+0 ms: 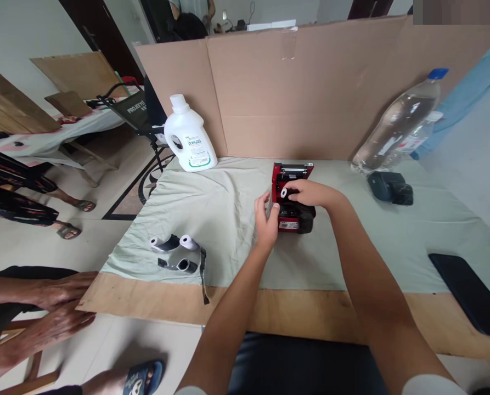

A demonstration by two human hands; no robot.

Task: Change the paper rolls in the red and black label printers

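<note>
A small red and black printer point(292, 176) lies open on a pale green cloth point(228, 203). My right hand point(306, 193) is closed on a white paper roll point(285, 192) at the printer's open bay. My left hand point(266, 219) is closed against the printer's left side, gripping a thin flat piece there. Left of my hands, two more white paper rolls point(189, 242) lie with grey plastic parts and a dark strap point(174, 258).
A white detergent bottle point(188, 137) stands at the back left before a cardboard wall point(310, 93). A clear water bottle point(401, 123) leans at the back right, with a black device point(390, 188) below it. A dark phone point(467, 293) lies at the right. Another person's hands point(55, 307) rest lower left.
</note>
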